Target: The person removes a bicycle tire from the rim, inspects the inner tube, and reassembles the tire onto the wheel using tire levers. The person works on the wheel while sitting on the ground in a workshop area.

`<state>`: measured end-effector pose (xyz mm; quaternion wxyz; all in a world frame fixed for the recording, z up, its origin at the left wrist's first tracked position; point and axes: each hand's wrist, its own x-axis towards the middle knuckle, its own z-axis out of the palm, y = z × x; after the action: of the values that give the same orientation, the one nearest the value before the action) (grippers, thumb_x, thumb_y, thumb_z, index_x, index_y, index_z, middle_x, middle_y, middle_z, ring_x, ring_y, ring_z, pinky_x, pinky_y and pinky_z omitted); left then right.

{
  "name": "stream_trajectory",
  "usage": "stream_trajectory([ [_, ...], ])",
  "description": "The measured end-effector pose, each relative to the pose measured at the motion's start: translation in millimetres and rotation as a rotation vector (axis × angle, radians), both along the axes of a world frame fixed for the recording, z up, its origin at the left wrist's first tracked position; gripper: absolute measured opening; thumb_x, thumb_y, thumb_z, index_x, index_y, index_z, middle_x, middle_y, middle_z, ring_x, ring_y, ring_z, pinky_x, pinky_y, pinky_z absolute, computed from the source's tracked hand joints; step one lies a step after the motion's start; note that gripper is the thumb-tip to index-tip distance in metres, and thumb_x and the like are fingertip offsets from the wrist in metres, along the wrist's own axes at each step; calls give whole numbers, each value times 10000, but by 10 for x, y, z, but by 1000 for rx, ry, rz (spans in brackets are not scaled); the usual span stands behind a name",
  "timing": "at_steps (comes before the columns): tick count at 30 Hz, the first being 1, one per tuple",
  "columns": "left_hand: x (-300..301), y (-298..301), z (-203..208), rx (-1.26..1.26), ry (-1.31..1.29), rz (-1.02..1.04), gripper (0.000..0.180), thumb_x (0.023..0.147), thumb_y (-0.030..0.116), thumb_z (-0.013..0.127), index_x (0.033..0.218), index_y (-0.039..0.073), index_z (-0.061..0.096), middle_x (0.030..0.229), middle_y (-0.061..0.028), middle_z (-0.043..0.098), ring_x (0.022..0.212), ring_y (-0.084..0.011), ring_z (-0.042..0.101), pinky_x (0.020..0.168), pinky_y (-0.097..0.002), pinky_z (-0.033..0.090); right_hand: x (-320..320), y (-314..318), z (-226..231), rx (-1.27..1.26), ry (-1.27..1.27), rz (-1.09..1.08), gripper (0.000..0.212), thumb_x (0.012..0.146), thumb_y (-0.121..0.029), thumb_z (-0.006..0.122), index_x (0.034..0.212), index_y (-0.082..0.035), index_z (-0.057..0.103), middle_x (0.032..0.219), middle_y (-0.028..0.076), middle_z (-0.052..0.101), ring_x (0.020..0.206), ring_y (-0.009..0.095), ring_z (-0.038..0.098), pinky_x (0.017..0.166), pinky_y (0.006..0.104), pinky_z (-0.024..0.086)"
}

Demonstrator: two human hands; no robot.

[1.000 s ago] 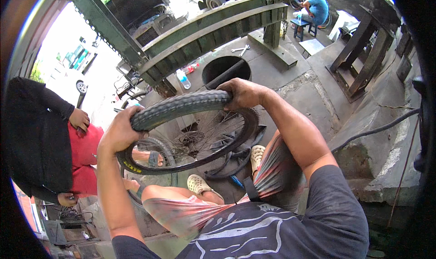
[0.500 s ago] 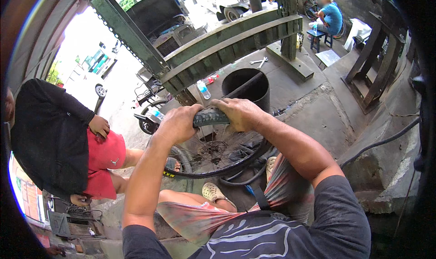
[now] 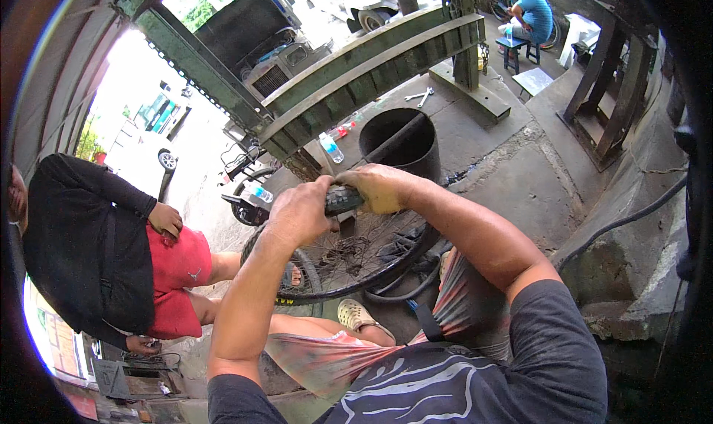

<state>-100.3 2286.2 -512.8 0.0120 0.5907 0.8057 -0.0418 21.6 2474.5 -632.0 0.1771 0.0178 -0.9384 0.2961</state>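
A spoked bicycle wheel [image 3: 345, 253] with a black, knobby rubber tyre [image 3: 344, 199] sits tilted above the ground, just beyond the wearer's knees; the left hand [image 3: 301, 210] and right hand [image 3: 377, 188] are close together, both clamped on the tyre's far edge; beyond stands a black, round, open-topped container [image 3: 417, 160], with a clear plastic bottle with a blue label [image 3: 331, 148] to its left; farther off lie silver metal wrenches [image 3: 420, 96]; at left is a person in a black top and red shorts [image 3: 89, 238].
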Motion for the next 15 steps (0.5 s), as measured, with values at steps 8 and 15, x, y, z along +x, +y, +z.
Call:
stream_trajectory([
  [8,-481,-163,84,-181,-47,124,550,831,315,966,1289,111,740,1172,-212,822,1161,-418,782,1029,-538,604,376,295,-597,-68,-135,-235,548,783,-174,899,1269,-69,667,1093,262,798,1119,464,775,944,559,624],
  [15,-99,-90,-34,-46,1,-54,623,789,242,951,1371,160,744,1208,-181,817,1146,-406,779,1037,-526,603,265,1,-106,-14,-156,-22,351,777,-155,870,1104,-61,782,973,230,803,1016,443,795,893,540,614],
])
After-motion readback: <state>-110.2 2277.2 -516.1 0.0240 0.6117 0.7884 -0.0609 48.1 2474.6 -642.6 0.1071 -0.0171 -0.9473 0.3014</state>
